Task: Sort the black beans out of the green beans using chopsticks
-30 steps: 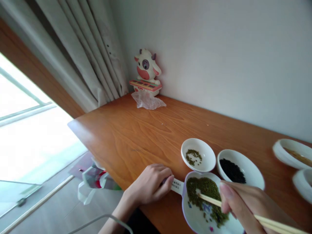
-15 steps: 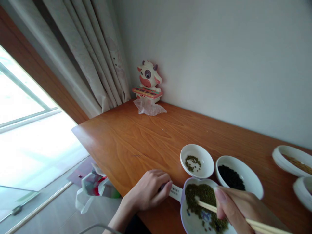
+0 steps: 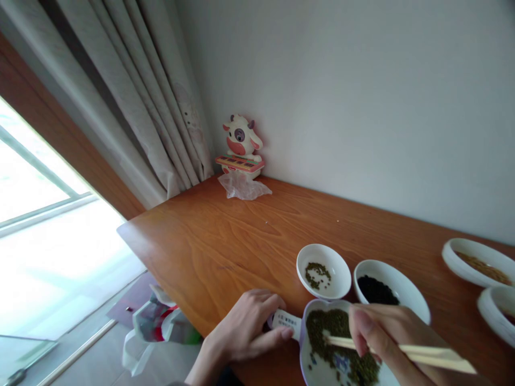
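My left hand (image 3: 251, 328) grips the dark end of the handle of a purple-rimmed, wavy-edged bowl (image 3: 309, 375). A white label with small print shows on the handle. Small green beans, probably mung beans (image 3: 328, 324), lie in the bowl over a blue printed picture. My right hand (image 3: 386, 338) is closed around a pair of wooden chopsticks (image 3: 430, 355), their tips among the beans. Something pale shows at the tips, too blurred to name. Just behind stands a small white bowl (image 3: 340, 268) with a few green beans. Beside it, another white bowl (image 3: 412, 289) holds black grains.
At the right edge are two more white bowls, one with brown grains (image 3: 480, 266). A cow toy with a keyboard (image 3: 241, 147) and a crumpled clear plastic bag (image 3: 245, 188) sit in the table's far corner. Bags (image 3: 161, 321) lie on the floor left of the table (image 3: 193, 236).
The view has shifted slightly. My left thumb has moved along the handle, and more of the label shows. My right hand still holds the chopsticks in the beans, their rear ends now tilted differently.
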